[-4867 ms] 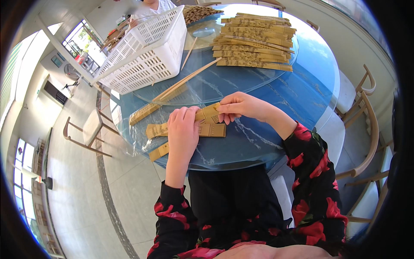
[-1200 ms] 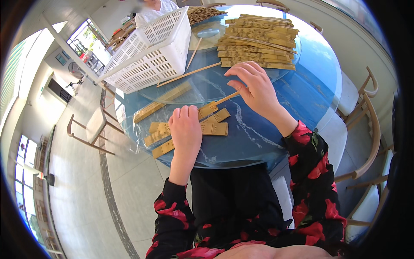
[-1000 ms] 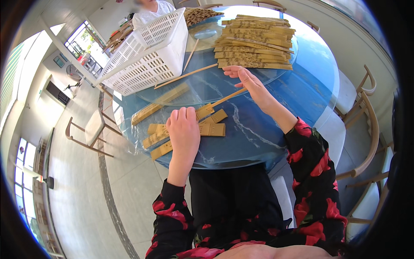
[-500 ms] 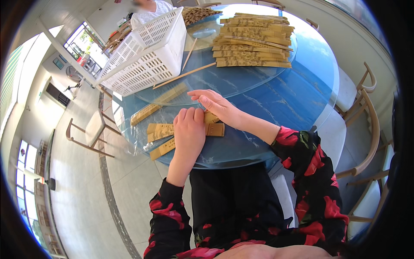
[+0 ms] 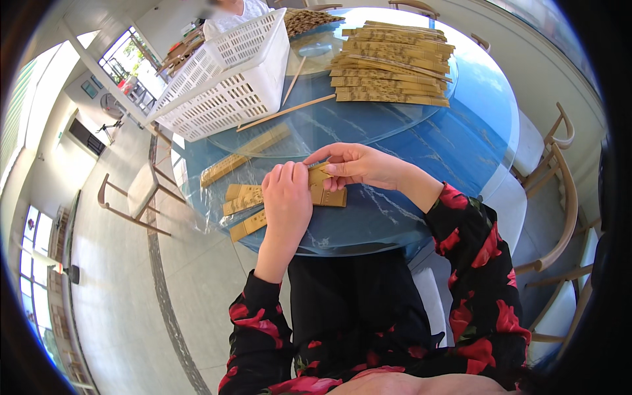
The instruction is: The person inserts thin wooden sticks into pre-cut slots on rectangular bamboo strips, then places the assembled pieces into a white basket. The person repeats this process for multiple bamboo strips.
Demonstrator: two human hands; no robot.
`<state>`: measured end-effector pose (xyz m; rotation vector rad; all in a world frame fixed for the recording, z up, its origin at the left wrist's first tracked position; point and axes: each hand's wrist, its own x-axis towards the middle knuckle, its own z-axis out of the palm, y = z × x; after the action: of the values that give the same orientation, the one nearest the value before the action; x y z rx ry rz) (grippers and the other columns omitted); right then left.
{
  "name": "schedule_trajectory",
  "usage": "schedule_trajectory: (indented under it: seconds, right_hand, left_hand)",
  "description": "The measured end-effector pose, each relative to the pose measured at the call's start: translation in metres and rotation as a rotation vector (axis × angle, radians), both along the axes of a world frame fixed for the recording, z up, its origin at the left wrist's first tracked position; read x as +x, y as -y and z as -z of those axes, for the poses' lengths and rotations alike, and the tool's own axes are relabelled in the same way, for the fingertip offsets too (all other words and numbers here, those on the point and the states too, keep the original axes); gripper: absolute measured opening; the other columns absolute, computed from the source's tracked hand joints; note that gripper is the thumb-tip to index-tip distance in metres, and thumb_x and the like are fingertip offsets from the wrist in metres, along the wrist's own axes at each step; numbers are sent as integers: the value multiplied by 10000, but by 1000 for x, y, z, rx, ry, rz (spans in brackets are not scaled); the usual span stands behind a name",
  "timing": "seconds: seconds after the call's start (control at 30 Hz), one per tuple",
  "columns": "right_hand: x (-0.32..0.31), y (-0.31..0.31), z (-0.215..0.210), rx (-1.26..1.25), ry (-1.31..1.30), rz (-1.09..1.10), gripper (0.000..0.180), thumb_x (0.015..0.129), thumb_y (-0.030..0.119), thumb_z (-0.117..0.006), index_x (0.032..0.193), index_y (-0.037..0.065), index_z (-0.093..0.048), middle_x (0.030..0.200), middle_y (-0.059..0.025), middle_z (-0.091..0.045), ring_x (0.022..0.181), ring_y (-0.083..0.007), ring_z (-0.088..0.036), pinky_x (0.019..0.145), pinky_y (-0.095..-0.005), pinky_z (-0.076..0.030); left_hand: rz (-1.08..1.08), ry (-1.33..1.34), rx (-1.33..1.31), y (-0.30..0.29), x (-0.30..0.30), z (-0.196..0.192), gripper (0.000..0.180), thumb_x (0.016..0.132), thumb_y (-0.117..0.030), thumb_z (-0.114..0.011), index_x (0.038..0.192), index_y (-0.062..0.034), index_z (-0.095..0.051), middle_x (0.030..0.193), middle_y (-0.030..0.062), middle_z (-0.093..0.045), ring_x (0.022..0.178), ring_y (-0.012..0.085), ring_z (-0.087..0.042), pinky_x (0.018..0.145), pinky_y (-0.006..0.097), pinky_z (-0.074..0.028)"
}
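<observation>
Several flat yellow-gold strips (image 5: pixel 243 199) with dark print, like closed folding fans, lie crossed and fanned out near the table's front edge. My left hand (image 5: pixel 287 197) is closed over their middle, its knuckles up, and hides that part. Just right of it, my right hand (image 5: pixel 359 164) pinches the end of a yellow-gold strip (image 5: pixel 320 173) between thumb and fingers. Below that end, a browner strip end (image 5: pixel 334 197) sticks out to the right on the tabletop. Farther left lies a long yellow-gold strip (image 5: pixel 230 164) in or under clear plastic film.
A white slatted plastic basket (image 5: pixel 230 89) stands at the back left beside thin wooden sticks (image 5: pixel 286 114). Behind my hands a large pile of similar strips (image 5: pixel 395 66) sits on the glass turntable of the blue table (image 5: pixel 461 138). Wooden chairs (image 5: pixel 148 191) surround it. Someone in white (image 5: pixel 234 20) is beyond the basket.
My right hand has gone from stretched-out fingers above the strips to pinching one strip's end, which now shows lifted. My left hand stays over the strips.
</observation>
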<state>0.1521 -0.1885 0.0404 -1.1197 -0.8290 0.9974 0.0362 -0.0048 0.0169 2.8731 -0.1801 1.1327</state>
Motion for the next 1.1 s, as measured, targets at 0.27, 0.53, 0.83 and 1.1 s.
schedule_trajectory:
  seconds: [0.27,0.53,0.83,1.1]
  right_hand:
    - [13,0,10,132,-59,143,174,1064,146,-571,1194,50,-635,1038,-64,-678,952,-135,-662,876,-280,-536]
    - [7,-2,4,113,213,182,45,1064,115,-571,1083,87,-542,987,-58,-686,913,-118,-638,826,-264,-511]
    - [-5,1,-3,-18,277,-36,68,1070,52,-521,1138,56,-523,965,-66,-692,891,-116,-630,845,-269,-522]
    - [-6,-3,-3,-10,263,28,247,1052,1,-519,1297,-12,-539,1028,-108,-729,892,-127,-695,822,-263,-558]
  left_hand:
    - [127,360,-69,10,-5,-20,288,832,-21,-736,1078,-41,-588,985,92,-622,918,305,-603,824,412,-498]
    - [683,-90,-1451,-35,5,6,428,1087,-381,-531,1318,-21,-519,755,-10,-499,595,83,-407,550,272,-364]
    - [872,63,-1870,-48,0,4,264,1124,-306,-461,1260,-100,-555,1152,48,-618,1053,183,-629,899,322,-526]
    - [1033,-62,-1819,-55,-1,6,166,1122,-237,-454,1200,-113,-533,1326,119,-638,1264,309,-626,1006,413,-569]
